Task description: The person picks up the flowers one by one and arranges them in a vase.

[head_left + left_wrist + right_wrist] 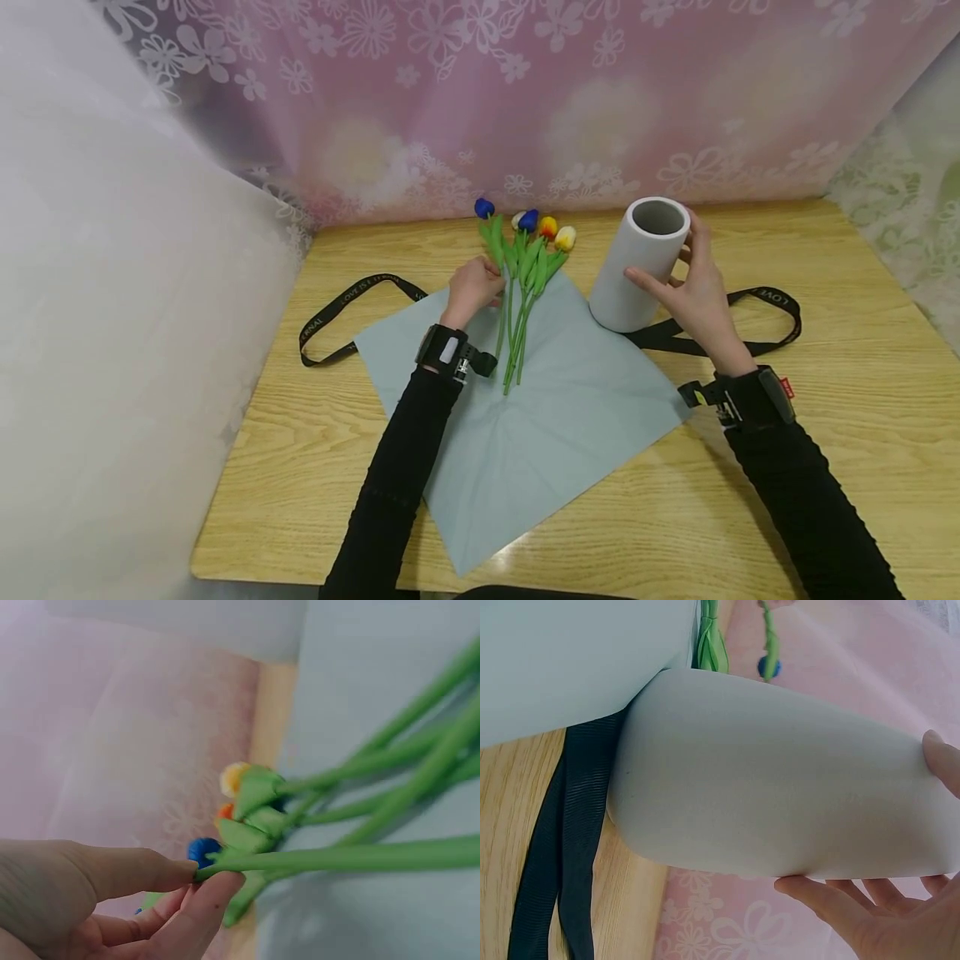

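Observation:
In the head view my left hand (pixel 474 290) pinches the green stem of an artificial blue tulip (pixel 484 208) between thumb and fingertips, just below its leaves. In the left wrist view that stem (pixel 337 859) runs from the pinch toward the right. Beside it, several other tulips (pixel 528 271) with blue, orange-yellow and pale yellow heads lie on light blue-grey wrapping paper (pixel 577 417). My right hand (pixel 703 292) grips a white cylindrical vase (pixel 633 279) near its upper part, thumb in front, fingers round the far side. The vase's mouth faces up; its base overlaps the paper's edge.
A black printed ribbon (pixel 341 304) loops out from under the paper on the left. Its other loop (pixel 787 312) lies right of the vase, near the base. All rest on a wooden table (pixel 847 467), with a pink floral curtain (pixel 480 108) behind.

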The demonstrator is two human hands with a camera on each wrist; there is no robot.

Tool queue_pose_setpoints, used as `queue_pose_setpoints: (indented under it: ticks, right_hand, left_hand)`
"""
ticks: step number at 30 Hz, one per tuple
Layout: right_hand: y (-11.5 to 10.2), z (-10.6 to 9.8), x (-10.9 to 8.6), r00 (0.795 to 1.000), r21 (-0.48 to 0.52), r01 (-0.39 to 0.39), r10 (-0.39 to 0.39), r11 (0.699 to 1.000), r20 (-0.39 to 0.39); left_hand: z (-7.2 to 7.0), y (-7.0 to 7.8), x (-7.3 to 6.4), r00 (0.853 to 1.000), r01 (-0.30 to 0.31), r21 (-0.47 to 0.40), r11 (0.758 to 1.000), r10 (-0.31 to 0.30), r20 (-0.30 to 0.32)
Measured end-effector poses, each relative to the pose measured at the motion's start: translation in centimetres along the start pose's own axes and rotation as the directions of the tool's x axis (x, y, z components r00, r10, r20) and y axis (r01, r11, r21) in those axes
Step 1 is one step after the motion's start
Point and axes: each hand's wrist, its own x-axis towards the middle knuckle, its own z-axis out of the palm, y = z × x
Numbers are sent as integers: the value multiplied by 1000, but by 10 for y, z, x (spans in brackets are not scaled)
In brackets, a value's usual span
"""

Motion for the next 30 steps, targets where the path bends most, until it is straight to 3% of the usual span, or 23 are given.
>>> queue_pose_setpoints:
  ticks: [4, 11, 16, 19, 22, 30]
  right_hand:
    - [-1, -2, -1, 1000, 1, 6, -6, 1000, -5]
    - [-2, -4, -1, 1000, -5, 13, -13, 1000, -15]
    - [-2, -4, -1, 1000, -2, 12, -12, 1000, -16]
    - [-1, -3, 0, 1000, 5, 9, -9, 1000, -15]
    - [0, -2, 0, 1000, 12, 7, -7, 1000, -12]
    - [0, 0, 0, 1000, 10, 16, -16, 1000, -3]
  left_hand:
    - [-2, 10, -9, 999, -50, -53, 997, 50, 8]
    - [-1, 34, -27, 989, -118, -146, 982, 130, 75]
    - [-1, 52, -31, 979, -169, -256, 952, 193, 71]
    - [-1, 61, -32, 966, -234, -308, 922, 256, 31]
    - [-1, 67, -31, 944, -314, -358, 879, 331, -14]
    - [-9, 86, -28, 878, -453, -529, 718, 461, -127]
